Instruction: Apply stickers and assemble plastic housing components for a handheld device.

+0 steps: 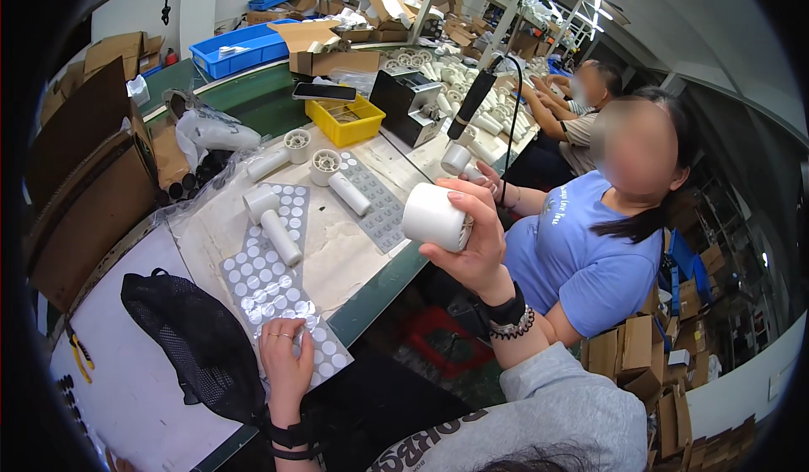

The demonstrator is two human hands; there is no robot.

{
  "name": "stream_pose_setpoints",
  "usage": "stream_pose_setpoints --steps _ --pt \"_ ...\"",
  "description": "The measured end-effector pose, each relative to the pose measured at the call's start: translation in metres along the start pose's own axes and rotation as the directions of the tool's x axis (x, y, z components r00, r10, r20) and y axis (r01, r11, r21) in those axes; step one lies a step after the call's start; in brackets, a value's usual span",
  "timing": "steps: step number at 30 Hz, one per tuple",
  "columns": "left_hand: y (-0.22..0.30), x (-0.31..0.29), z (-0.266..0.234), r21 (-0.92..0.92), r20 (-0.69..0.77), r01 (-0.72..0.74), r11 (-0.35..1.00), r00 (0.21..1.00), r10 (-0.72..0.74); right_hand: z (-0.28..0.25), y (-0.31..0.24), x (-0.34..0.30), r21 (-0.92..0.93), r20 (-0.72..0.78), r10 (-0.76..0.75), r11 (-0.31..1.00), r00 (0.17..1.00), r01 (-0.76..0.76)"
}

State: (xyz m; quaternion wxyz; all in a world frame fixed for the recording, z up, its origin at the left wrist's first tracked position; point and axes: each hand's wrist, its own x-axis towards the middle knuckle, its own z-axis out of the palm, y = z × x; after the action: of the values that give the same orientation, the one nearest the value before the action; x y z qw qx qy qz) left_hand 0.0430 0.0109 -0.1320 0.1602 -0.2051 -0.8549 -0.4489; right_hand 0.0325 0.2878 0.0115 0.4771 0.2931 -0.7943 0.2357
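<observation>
My right hand (472, 240) is raised over the bench's front edge, closed around a white cylindrical housing (434, 217). The housing's smooth side faces left; my palm hides its far end. Lower left, my left hand (286, 358) rests with fingers loosely bent on a grey sheet of round white stickers (259, 285). Whether a fingertip has lifted a sticker I cannot make out. Beyond the sheet lie white housings with tubular handles, shaped like hand-held fans: one fan body (280, 236) nearest, another fan body (350, 194) behind it, and a third fan body (270, 164) farther left.
A black mesh bag (194, 345) lies left of my left hand. A yellow bin (345, 120) with a phone (324, 92) on its rim stands farther back. At right, a co-worker (590, 227) holds a white part under a hanging black electric screwdriver (472, 105). Cardboard boxes (640, 354) stand behind.
</observation>
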Motion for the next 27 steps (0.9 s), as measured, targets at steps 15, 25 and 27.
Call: stream_pose_setpoints --steps 15,25,27 --pt "0.004 -0.003 0.0 -0.034 0.011 0.022 0.999 1.0 -0.022 0.002 0.004 -0.011 0.064 -0.108 0.047 0.997 0.993 -0.041" --pt "-0.001 0.003 0.0 -0.013 -0.004 0.004 1.0 1.0 -0.004 0.002 -0.025 0.011 0.633 -0.302 0.658 0.679 0.689 -0.371" --pt "-0.005 0.001 0.0 -0.025 0.008 0.018 1.0 1.0 -0.018 0.002 -0.018 0.008 0.587 -0.411 0.585 0.756 0.699 -0.288"
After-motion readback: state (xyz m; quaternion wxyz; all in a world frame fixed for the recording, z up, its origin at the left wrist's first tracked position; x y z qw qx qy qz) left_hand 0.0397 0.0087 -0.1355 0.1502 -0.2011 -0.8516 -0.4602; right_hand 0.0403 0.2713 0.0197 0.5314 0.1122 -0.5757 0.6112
